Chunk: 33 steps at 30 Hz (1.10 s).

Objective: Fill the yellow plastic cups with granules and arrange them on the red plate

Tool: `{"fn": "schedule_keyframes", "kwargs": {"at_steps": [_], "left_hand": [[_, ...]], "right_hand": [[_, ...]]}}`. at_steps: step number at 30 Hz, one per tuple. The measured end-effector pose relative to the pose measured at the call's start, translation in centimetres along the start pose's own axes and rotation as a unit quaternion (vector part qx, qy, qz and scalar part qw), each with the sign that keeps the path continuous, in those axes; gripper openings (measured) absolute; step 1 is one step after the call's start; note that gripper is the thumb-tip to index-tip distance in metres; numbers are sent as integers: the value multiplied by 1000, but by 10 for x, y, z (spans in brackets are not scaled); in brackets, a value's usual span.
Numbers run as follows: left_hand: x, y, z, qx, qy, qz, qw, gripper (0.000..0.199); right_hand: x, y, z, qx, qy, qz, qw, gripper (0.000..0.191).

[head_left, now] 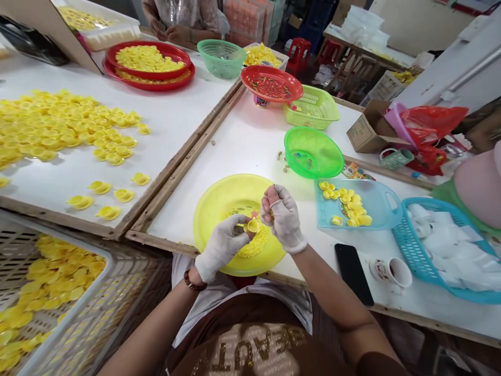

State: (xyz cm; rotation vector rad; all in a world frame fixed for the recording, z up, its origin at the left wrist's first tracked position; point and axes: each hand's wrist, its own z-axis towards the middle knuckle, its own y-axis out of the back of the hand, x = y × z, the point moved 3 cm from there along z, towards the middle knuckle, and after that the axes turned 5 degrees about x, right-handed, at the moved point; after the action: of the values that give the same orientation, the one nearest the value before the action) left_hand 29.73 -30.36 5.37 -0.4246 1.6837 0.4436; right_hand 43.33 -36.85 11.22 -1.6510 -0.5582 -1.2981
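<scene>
With clock directions taken from the yellow basin [207,214] in front of you, your gloved left hand [221,243] was closed at the bare fingertips on a small yellow plastic cup [252,225], over the basin. Your gloved right hand [287,222] was just beside it at two o'clock, fingers curled in; what, if anything, they pinched was too small to tell. Tiny yellow pieces [253,247] lay below in the basin.

A plastic crate [94,292] of yellow parts stood at eight o'clock. A black phone [354,274] and a white mug [391,272] lay near four, and at three came a pale-blue tray [326,209] of yellow cups, then a teal basket [417,256] of white pieces. A green basin [324,143] sat between one and two.

Farther out, you had a pile of yellow parts [58,125] at ten, stacked red trays [113,55] at eleven, a red tray [250,75] past twelve, and a co-worker's hands [172,34] beyond eleven.
</scene>
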Motion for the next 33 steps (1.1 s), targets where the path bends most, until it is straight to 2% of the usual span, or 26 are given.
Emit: {"fn": "schedule_keyframes", "kwargs": {"at_steps": [3, 6, 12, 14, 16, 19, 22, 24, 28, 31, 33], "left_hand": [[3, -5, 1, 1, 10, 0, 1000, 32], [2, -7, 2, 1, 20, -22, 1000, 31], [-2, -11, 2, 17, -16, -81, 996, 43], [-3, -11, 0, 15, -23, -34, 999, 41], [-6, -7, -2, -13, -44, 55, 997, 34], [-13, 1, -5, -89, -130, 184, 970, 21], [-19, 6, -7, -125, -172, 239, 948, 14], [-20, 7, -7, -136, -176, 240, 945, 11], [-16, 10, -9, -141, -154, 216, 954, 14], [-9, 17, -10, -134, -103, 158, 973, 28], [-7, 20, -10, -127, -90, 132, 979, 34]], "right_hand": [[-10, -13, 1, -13, 54, 8, 998, 28], [-17, -15, 0, -15, 74, 9, 997, 27], [-18, -13, 2, -25, 25, 73, 997, 30], [-17, -12, 3, -27, 4, 80, 996, 32], [-15, -8, 3, -27, -6, 65, 997, 33], [-14, 1, -2, -9, -11, -48, 999, 34], [-18, 7, -9, 39, -28, -236, 971, 34], [-23, 11, -12, 61, -42, -330, 941, 34], [-26, 21, -11, 102, -65, -393, 912, 29], [-21, 30, -8, 67, -29, -450, 890, 24], [-19, 30, -8, 46, -24, -460, 886, 25]]}}
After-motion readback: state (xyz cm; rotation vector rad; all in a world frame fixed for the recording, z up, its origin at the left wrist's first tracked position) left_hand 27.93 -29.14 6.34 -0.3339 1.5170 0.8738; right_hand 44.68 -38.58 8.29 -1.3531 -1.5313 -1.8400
